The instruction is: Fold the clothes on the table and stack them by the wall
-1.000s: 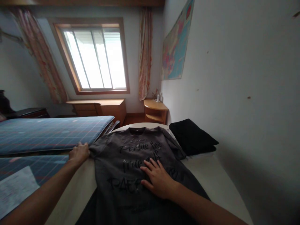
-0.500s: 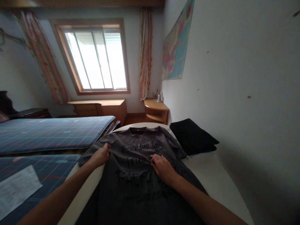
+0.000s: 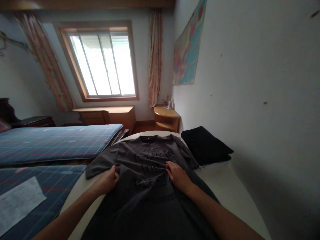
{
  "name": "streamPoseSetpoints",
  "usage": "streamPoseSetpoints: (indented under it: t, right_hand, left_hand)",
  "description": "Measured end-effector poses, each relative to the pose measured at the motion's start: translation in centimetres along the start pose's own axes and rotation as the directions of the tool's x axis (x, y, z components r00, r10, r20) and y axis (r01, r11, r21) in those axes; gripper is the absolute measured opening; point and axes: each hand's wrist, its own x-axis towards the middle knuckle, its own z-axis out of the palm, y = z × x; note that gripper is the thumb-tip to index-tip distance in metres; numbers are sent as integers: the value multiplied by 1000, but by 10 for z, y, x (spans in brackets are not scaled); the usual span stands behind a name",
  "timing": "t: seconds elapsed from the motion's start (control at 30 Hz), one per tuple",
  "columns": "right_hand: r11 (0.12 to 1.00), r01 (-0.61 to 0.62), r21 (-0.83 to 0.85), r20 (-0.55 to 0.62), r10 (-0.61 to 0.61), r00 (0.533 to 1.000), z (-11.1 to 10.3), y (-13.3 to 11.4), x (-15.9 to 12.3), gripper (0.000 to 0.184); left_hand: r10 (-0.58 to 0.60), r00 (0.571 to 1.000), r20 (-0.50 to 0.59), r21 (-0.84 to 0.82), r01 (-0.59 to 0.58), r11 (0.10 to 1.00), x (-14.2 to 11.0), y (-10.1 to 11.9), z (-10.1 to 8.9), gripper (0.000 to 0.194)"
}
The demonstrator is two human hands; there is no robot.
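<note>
A dark grey T-shirt (image 3: 147, 160) with black lettering lies face up on a white round table (image 3: 225, 186), its collar pointing away from me. My left hand (image 3: 108, 180) is closed, pinching the shirt's fabric near its left side below the sleeve. My right hand (image 3: 177, 175) is closed too, gripping the cloth at the chest on the right side. The fabric bunches into wrinkles between the two hands.
A folded black garment (image 3: 205, 145) lies at the table's far right by the wall. Blue plaid mattresses (image 3: 55, 141) lie to the left, with a white paper (image 3: 17, 203) on the nearer one. Wooden desk (image 3: 110, 115), corner shelf (image 3: 166, 118) and window stand beyond.
My left hand left the sleeve's edge and came inward onto the shirt's body. My right hand went from lying flat to gripping. Both now pinch the cloth, which has wrinkled up.
</note>
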Motion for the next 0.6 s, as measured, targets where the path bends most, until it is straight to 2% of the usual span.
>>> streamPoseSetpoints:
  t: [0.07, 0.17, 0.23, 0.3, 0.37, 0.43, 0.47, 0.53, 0.6]
  right_hand:
    - [1000, 3, 5, 3, -3, 1000, -1, 0, 0, 18]
    - [1000, 10, 9, -5, -10, 1000, 0, 0, 0, 17]
    - [1000, 9, 11, -9, -9, 1000, 0, 1, 0, 17]
    - [1000, 6, 12, -13, -6, 1000, 2, 2, 0, 16]
    - [1000, 3, 12, -20, -3, 1000, 2, 3, 0, 16]
    - [1000, 10, -6, -23, -10, 1000, 3, 4, 1, 16]
    - [999, 19, -28, -22, -20, 1000, 2, 3, 1, 16]
    - [995, 52, -84, -19, -54, 998, -2, -2, 2, 17]
    - [986, 106, -128, -13, -109, 994, -9, -16, 1, 20]
  left_hand:
    - [41, 999, 32, -155, -35, 987, -1, -7, 3, 16]
    - [-7, 999, 33, -314, 17, 949, 0, -14, 7, 14]
    - [-43, 998, 40, -364, 54, 930, 0, -17, 6, 18]
    - [-87, 991, 97, -420, 120, 900, 0, -18, 0, 32]
    - [-124, 972, 201, -506, 211, 836, -2, -22, -10, 52]
    - [-116, 949, 292, -581, 272, 767, -4, -29, -20, 68]
    - [-105, 948, 302, -597, 274, 754, -5, -34, -25, 73]
    - [-116, 959, 258, -569, 247, 784, -4, -47, -29, 76]
    - [-141, 980, 143, -455, 191, 869, -1, -60, -29, 71]
